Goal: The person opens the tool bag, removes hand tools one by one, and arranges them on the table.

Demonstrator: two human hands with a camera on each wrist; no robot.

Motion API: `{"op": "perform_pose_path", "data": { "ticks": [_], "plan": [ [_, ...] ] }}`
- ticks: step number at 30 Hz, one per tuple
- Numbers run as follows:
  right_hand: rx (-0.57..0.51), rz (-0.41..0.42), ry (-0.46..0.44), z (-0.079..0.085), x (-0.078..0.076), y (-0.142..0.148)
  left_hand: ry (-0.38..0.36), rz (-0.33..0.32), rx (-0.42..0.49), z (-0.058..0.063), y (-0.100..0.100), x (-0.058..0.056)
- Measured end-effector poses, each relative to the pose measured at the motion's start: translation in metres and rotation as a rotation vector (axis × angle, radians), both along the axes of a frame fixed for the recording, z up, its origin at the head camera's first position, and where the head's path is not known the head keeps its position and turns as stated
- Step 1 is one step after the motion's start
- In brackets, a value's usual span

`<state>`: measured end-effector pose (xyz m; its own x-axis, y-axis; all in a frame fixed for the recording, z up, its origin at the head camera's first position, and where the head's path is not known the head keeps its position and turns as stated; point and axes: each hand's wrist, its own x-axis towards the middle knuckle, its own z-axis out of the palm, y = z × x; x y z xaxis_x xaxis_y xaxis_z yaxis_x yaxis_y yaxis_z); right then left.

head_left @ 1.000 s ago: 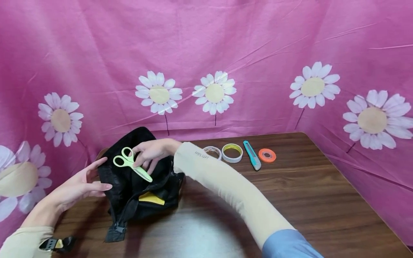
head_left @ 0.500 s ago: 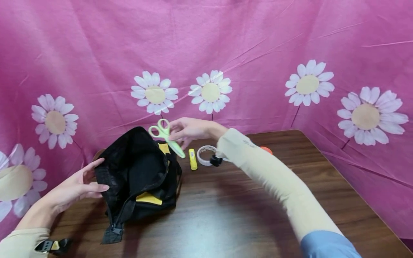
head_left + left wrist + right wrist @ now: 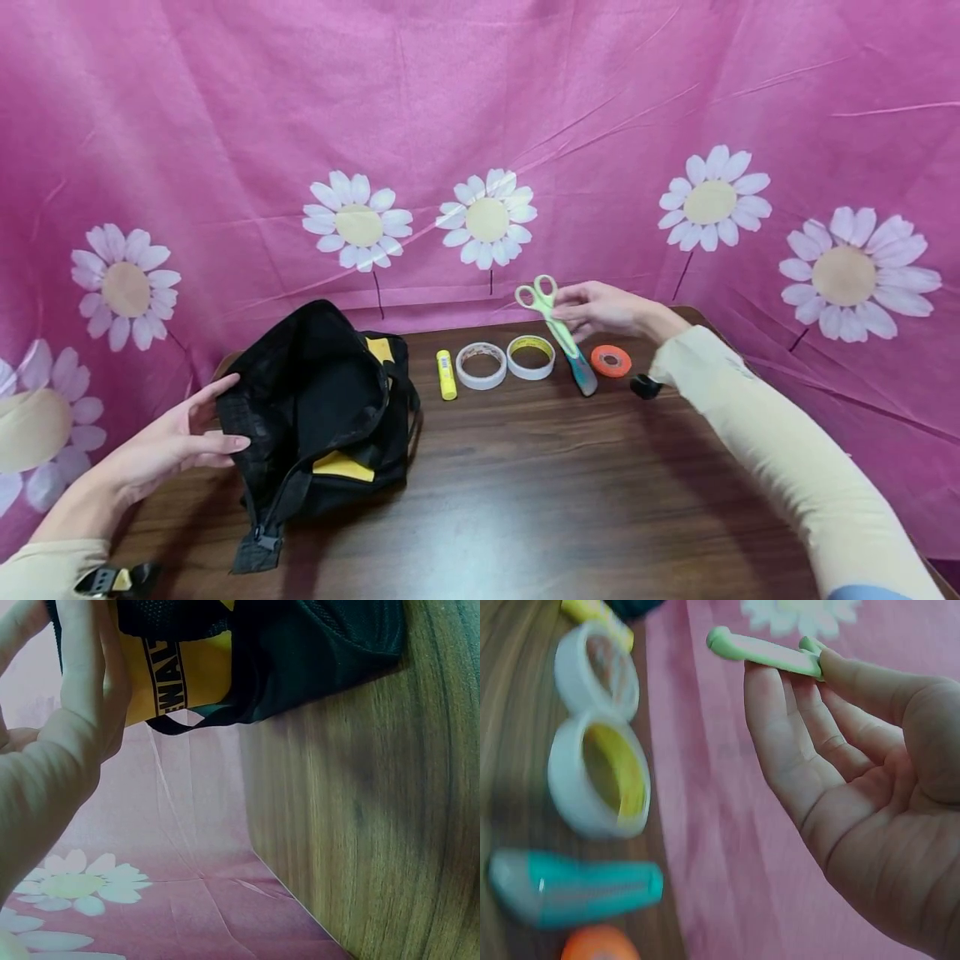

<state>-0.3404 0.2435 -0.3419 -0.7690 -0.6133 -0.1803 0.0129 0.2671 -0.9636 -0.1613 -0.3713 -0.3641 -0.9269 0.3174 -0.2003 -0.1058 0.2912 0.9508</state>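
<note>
My right hand (image 3: 600, 308) pinches a pair of light green scissors (image 3: 557, 325) by the blades between thumb and fingers, handles pointing up and left. In the head view, the scissors hang over the table's back edge, overlapping a teal utility knife (image 3: 582, 377). At the left stands a black bag (image 3: 330, 497) with yellow panels, its zipped mouth spread wide. My left hand (image 3: 161, 442) holds the bag's left rim, thumb on the inner side and fingers outside. In the left wrist view, a yellow panel (image 3: 206, 671) with black lettering shows beyond the fingers.
A yellow glue stick (image 3: 446, 375), a white tape roll (image 3: 482, 383) and another roll with a yellow inside (image 3: 531, 372) stand in a row right of the bag. An orange tape roll (image 3: 598, 362) lies beyond the knife. A pink flowered cloth (image 3: 600, 100) hangs behind the table (image 3: 525, 500).
My right hand has carried the scissors up out of the bag's mouth and rightward past the tape rolls to above the knife. My left hand keeps its hold on the rim.
</note>
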Motion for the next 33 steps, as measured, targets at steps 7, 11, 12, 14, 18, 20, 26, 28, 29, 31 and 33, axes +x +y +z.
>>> {"op": "perform_pose_path", "data": {
  "ticks": [7, 11, 12, 14, 18, 20, 26, 28, 29, 31, 33],
  "plan": [
    [-0.019, -0.176, -0.027, -0.039, 0.000, 0.080, -0.002, 0.006, 0.012, -0.003, -0.001, 0.002],
    [-0.008, -0.286, -0.080, -0.064, -0.001, 0.118, -0.007, 0.008, 0.022, -0.002, -0.001, 0.001],
    [0.004, -0.307, -0.089, -0.069, -0.001, 0.126, -0.011, 0.013, 0.022, -0.002, 0.000, 0.001],
    [0.031, -0.330, -0.098, -0.079, -0.003, 0.140, -0.012, 0.017, 0.022, -0.002, 0.001, 0.001],
    [0.108, -0.338, -0.078, -0.095, -0.005, 0.156, -0.010, 0.018, 0.025, -0.004, -0.001, 0.001],
    [0.124, -0.341, -0.067, -0.103, -0.005, 0.157, -0.011, 0.024, 0.029, -0.005, -0.003, 0.002],
    [0.120, -0.369, -0.037, -0.118, -0.006, 0.154, 0.005, 0.026, 0.048, -0.005, -0.006, 0.004],
    [0.148, -0.373, -0.008, -0.120, -0.005, 0.155, 0.006, 0.024, 0.042, -0.004, -0.005, 0.004],
    [0.163, -0.381, 0.005, -0.120, -0.004, 0.155, 0.003, 0.023, 0.039, -0.004, -0.004, 0.004],
    [0.198, -0.394, 0.035, -0.121, -0.003, 0.156, -0.002, 0.020, 0.033, -0.005, -0.002, 0.003],
    [0.229, -0.402, 0.064, -0.122, -0.002, 0.158, -0.003, 0.016, 0.032, -0.005, 0.000, 0.002]
  ]
}}
